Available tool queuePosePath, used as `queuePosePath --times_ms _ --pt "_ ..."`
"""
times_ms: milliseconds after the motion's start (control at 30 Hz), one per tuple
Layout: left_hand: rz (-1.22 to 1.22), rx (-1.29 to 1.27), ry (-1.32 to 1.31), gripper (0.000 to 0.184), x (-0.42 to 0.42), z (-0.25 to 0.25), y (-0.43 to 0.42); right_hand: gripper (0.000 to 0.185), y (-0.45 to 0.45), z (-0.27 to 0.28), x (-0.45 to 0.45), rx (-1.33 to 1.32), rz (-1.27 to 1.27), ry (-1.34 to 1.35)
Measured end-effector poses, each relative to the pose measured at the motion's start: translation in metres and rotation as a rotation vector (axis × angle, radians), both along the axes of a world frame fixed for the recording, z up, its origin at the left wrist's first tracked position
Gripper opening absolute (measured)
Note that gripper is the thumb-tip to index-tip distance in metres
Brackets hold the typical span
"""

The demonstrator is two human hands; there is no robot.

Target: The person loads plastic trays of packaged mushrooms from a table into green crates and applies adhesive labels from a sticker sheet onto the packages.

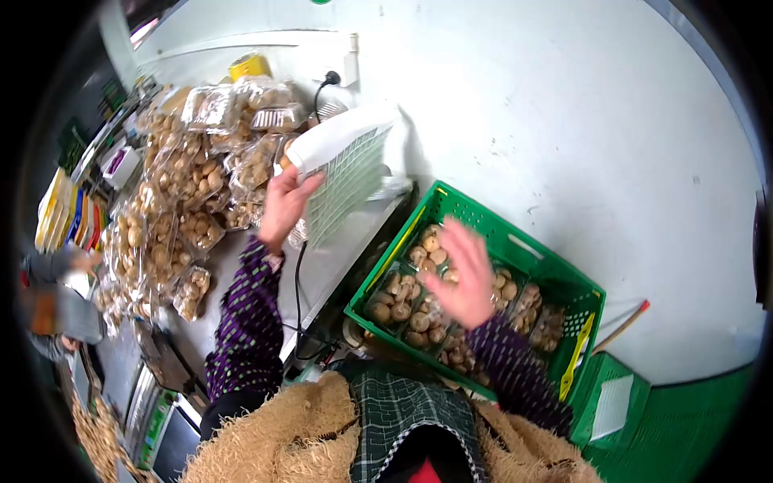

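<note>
My left hand (283, 205) pinches the lower left edge of a pale green sheet with a grid pattern (346, 189), which looks like label backing. A white part of it curls over at the top. Over the green plastic crate (515, 241) is my right hand (463, 278), slightly smeared by motion, its fingers stretched out and nothing in them. Clear-topped packs of brown mushrooms (394, 298) lie side by side inside the crate. My right hand and forearm hide some of the packs.
Many wrapped packs of mushrooms (177, 169) are heaped on the metal table (233, 278) at left. A black cable (298, 298) hangs by the table edge. Yellow tape (250, 66) sits at the back. Another person (64, 298) stands far left. More green crates (620, 402) are at right.
</note>
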State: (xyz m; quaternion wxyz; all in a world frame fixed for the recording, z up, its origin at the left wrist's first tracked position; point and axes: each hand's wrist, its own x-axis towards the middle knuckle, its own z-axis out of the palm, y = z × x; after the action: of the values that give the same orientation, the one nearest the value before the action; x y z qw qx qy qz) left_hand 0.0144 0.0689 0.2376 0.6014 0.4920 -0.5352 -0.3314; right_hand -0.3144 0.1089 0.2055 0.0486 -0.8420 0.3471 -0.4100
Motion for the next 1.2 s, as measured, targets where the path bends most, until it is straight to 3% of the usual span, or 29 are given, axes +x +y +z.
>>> queuePosePath --times_ms 67,167,233,367,433,467,500,600,633,700,733,767,867,967,1033,1067,1200 --pt "-0.155 0.077 -0.078 0.025 -0.003 0.053 0.044 0.076 -0.021 0.042 0.006 -0.220 -0.054 0.042" --pt "-0.508 0.010 0.016 0.024 0.016 0.073 0.075 0.092 -0.029 0.087 0.017 -0.260 0.050 -0.007" --pt "-0.395 0.024 0.140 0.021 0.005 0.090 0.100 0.091 -0.029 0.088 0.031 -0.126 0.183 -0.038" --pt "-0.148 -0.004 0.071 0.022 0.018 0.093 0.120 0.051 -0.017 0.065 0.045 0.567 0.316 -0.152" --pt "0.038 -0.076 -0.021 0.021 0.012 0.090 0.122 0.032 -0.020 0.065 0.038 0.610 0.382 0.020" --pt "0.050 -0.064 -0.020 0.021 0.011 0.091 0.123 0.020 -0.020 0.059 0.040 0.464 0.465 -0.050" --pt "0.052 -0.260 -0.225 0.020 0.011 0.095 0.123 0.020 -0.020 0.057 0.038 0.472 0.472 -0.049" --pt "-0.026 -0.308 -0.275 0.016 0.007 0.093 0.135 0.020 -0.019 0.058 0.029 0.734 0.677 0.009" --pt "-0.075 -0.152 -0.162 0.015 0.006 0.090 0.142 0.020 -0.020 0.060 0.025 0.748 0.679 0.004" --pt "-0.010 -0.079 -0.162 0.015 0.002 0.088 0.144 0.022 -0.020 0.062 0.024 0.564 0.621 0.012" --pt "0.053 -0.020 -0.165 0.015 -0.001 0.087 0.145 0.024 -0.013 0.055 0.031 0.594 0.586 -0.191" --pt "0.053 -0.007 -0.168 0.015 -0.002 0.086 0.147 0.025 -0.010 0.062 0.027 0.764 0.577 -0.169" --pt "0.105 -0.057 -0.317 0.015 -0.005 0.081 0.155 0.026 -0.011 0.044 0.022 0.918 0.589 -0.096" --pt "0.174 -0.064 -0.405 0.013 -0.009 0.080 0.166 0.027 -0.018 0.036 0.023 0.910 0.676 0.085" --pt "0.186 -0.022 -0.358 0.012 -0.018 0.083 0.168 0.029 -0.015 0.041 0.032 0.558 0.586 -0.087" --pt "0.194 0.014 -0.305 0.011 -0.024 0.084 0.168 0.032 -0.011 0.053 0.038 0.539 0.542 -0.122" --pt "0.181 -0.066 -0.579 0.008 -0.034 0.078 0.162 0.026 -0.006 0.067 0.069 0.482 0.655 -0.189"
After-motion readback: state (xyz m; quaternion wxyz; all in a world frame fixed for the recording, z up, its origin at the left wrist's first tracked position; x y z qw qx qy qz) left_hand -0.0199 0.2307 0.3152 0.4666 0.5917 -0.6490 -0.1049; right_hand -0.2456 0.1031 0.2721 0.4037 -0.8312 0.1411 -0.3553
